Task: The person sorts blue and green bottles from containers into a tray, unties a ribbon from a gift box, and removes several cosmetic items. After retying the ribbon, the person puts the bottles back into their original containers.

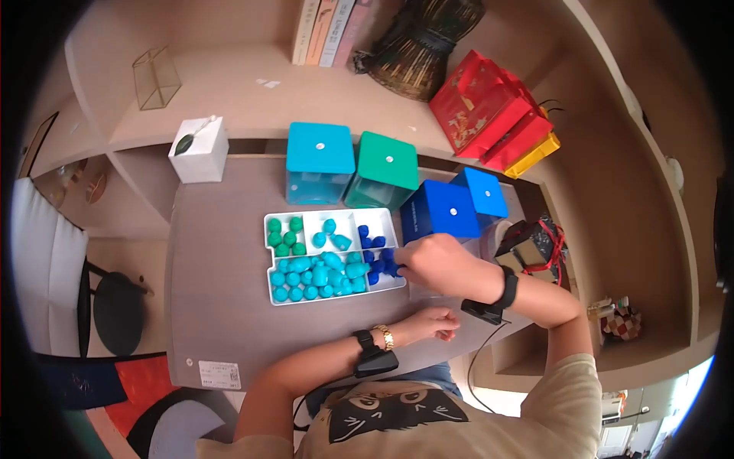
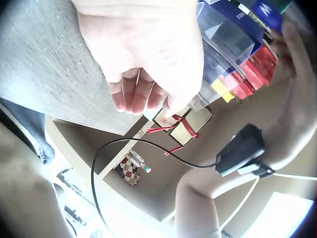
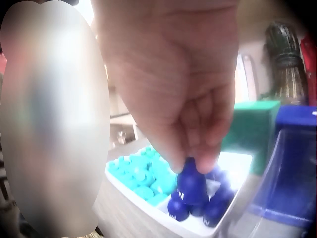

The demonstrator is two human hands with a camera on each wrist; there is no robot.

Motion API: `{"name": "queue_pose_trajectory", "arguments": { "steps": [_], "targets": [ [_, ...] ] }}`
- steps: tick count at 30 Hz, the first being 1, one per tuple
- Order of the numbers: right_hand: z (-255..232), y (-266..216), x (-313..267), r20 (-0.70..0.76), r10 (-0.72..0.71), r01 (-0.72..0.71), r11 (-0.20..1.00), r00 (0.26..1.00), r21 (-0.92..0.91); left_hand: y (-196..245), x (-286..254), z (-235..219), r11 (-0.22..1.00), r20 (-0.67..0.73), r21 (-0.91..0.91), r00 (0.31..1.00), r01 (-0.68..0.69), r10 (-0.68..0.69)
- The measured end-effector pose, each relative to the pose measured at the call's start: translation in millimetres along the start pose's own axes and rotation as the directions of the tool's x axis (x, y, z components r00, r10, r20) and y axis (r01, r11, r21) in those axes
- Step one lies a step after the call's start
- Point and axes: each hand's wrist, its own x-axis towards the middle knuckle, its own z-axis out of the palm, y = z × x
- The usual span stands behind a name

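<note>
My right hand [image 1: 443, 264] is over the right end of a white divided tray [image 1: 334, 301]. In the right wrist view its thumb and fingers pinch the narrow top of a dark blue, rounded bottle-shaped piece [image 3: 192, 187] marked with a letter N. Several more dark blue pieces [image 3: 216, 210] lie in the tray just below it. Light turquoise pieces [image 1: 321, 277] fill the long front compartment, with a few more behind, and green ones [image 1: 282, 249] sit at the back left. My left hand [image 1: 425, 326] is near the table's front edge, fingers loosely curled, holding nothing.
Behind the tray stand clear boxes with a turquoise lid [image 1: 306, 141], a green lid [image 1: 375, 153], a dark blue lid [image 1: 436, 206] and a brighter blue lid [image 1: 478, 187]. A white tissue box [image 1: 200, 157] is at the back left. Red bags [image 1: 482, 107] stand on the shelf.
</note>
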Motion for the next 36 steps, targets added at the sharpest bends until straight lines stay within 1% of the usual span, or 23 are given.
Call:
{"name": "queue_pose_trajectory", "arguments": {
  "steps": [2,3,4,7,8,11,12,15,16,19,22,25,31,34,36],
  "targets": [
    [-34,4,-19,-0.129,0.079,-0.069,0.994,0.988,0.079,3,-2,1,0.999,-0.008,-0.034,0.999,0.035,-0.035],
    [-46,9,-29,-0.194,0.12,-0.097,0.988,0.974,0.121,7,-3,2,0.997,-0.013,-0.048,0.998,0.053,-0.054],
    [-48,17,-40,-0.224,0.173,-0.149,0.982,0.959,0.12,14,-7,6,0.993,-0.039,-0.101,0.997,0.068,-0.072],
    [-28,43,-65,-0.163,0.21,-0.194,0.975,0.964,0.111,22,-10,8,0.981,-0.072,-0.172,0.992,0.092,-0.106],
    [-17,49,-71,-0.127,0.19,-0.172,0.975,0.974,0.138,24,-11,10,0.975,-0.091,-0.197,0.988,0.107,-0.126],
    [15,61,-74,-0.11,0.059,-0.048,0.993,0.992,0.104,25,-12,9,0.969,-0.101,-0.217,0.984,0.12,-0.145],
    [22,62,-72,-0.09,0.007,-0.004,0.999,0.996,0.034,25,-12,8,0.966,-0.1,-0.228,0.984,0.125,-0.151],
    [44,68,-62,-0.086,-0.066,0.068,0.997,0.994,0.022,24,-13,6,0.957,-0.103,-0.257,0.981,0.133,-0.164],
    [53,73,-59,-0.08,-0.099,0.098,0.995,0.992,-0.014,23,-14,5,0.957,-0.108,-0.261,0.982,0.125,-0.158],
    [68,79,-56,-0.092,-0.135,0.126,0.987,0.987,-0.095,28,-18,10,0.964,-0.12,-0.245,0.983,0.106,-0.139],
    [79,83,-55,-0.103,-0.098,0.099,0.995,0.99,0.0,30,-18,11,0.964,-0.117,-0.244,0.984,0.105,-0.137],
    [83,85,-52,-0.121,0.033,-0.018,0.992,0.992,0.125,26,-18,7,0.962,-0.097,-0.25,0.986,0.11,-0.138],
    [88,75,-57,-0.212,0.155,-0.078,0.94,0.965,0.332,26,-19,7,0.965,-0.112,-0.237,0.984,0.11,-0.14],
    [76,69,-71,-0.05,0.164,-0.149,0.963,0.985,0.226,29,-19,7,0.964,-0.116,-0.238,0.981,0.122,-0.153],
    [75,72,-75,0.107,0.109,-0.124,0.981,0.988,0.148,27,-19,4,0.961,-0.112,-0.244,0.981,0.127,-0.158]
  ]
}}
